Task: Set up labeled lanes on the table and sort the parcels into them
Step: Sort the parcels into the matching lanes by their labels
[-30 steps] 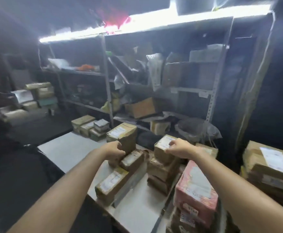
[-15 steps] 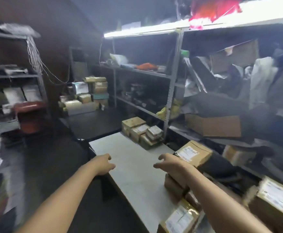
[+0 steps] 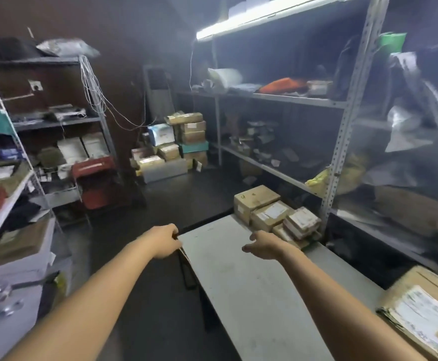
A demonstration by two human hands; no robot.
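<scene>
The right hand (image 3: 262,246), loose and empty over the bench (image 3: 238,295), is nearer the stacked parcels (image 3: 270,213) just ahead-right than the left hand (image 3: 163,242), curled at the bench corner, grip unclear.

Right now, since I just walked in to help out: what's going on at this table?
A person stands at the white table, holding no parcel. The left hand is at the table's corner; whether it grips the edge is hidden. The right hand hovers open over the top. At the far end sit stacked small parcels, with one large parcel at the near right. No lane labels show.
</scene>
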